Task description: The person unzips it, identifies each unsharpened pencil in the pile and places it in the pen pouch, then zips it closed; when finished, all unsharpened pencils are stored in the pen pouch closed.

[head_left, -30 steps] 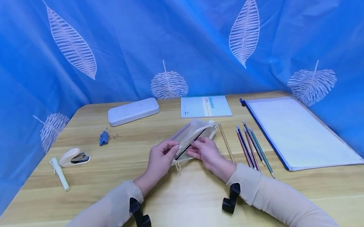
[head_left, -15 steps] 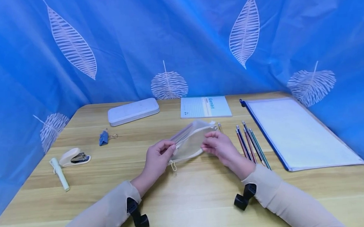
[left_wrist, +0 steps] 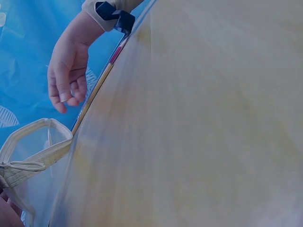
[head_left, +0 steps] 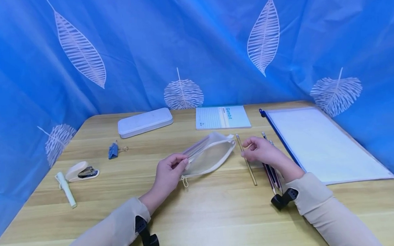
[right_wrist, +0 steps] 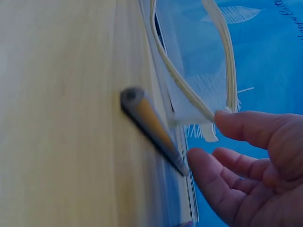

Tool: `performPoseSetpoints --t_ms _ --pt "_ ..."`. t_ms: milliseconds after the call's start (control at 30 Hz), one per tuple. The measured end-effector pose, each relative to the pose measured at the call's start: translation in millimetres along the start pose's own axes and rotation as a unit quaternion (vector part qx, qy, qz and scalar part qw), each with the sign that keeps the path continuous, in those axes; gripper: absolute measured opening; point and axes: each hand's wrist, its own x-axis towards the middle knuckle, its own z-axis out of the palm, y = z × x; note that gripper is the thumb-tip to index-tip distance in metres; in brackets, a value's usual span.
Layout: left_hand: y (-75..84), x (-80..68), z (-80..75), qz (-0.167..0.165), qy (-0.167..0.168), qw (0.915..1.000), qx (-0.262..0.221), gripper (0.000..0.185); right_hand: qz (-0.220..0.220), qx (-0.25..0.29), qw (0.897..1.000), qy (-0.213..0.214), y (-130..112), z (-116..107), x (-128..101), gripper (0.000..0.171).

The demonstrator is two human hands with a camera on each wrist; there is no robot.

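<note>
The grip of the left hand [head_left: 167, 172] pinches the zip pouch [head_left: 211, 157] at mid-frame; the right hand [head_left: 265, 152] holds nothing, finger and thumb apart near the gold pencil [head_left: 250, 170], right of centre. It seems best to pinch this pencil mid-length, pouch mouth held wide.

The table [head_left: 201, 218] has a light wood-grain top. Flat near its far edge lies a notebook [head_left: 223, 117]. Left of the notebook, at about the same depth, is a white case [head_left: 145, 122]. A blue clip [head_left: 113, 151], a stapler [head_left: 81, 172] and a pale green pen [head_left: 66, 190] lie left of the notebook and nearer the person. A gold pencil [head_left: 250, 170] lies in front of the notebook's right part; more pencils [head_left: 270, 174], partly hidden, are forward and right of it. Right of the notebook lies a folder [head_left: 326, 143].
</note>
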Motion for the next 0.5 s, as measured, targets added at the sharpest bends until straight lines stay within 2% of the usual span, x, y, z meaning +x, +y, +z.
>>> performPoseSetpoints --t_ms 300,500 --pt "-2.2 -1.2 -1.4 0.008 0.006 0.9999 0.001 0.008 0.065 -0.074 0.995 -0.023 7.9 0.0 11.6 0.064" --pt "-1.7 -0.8 -1.4 0.003 0.006 1.0000 0.006 0.008 0.096 -0.087 0.991 -0.040 5.5 3.3 18.6 0.088"
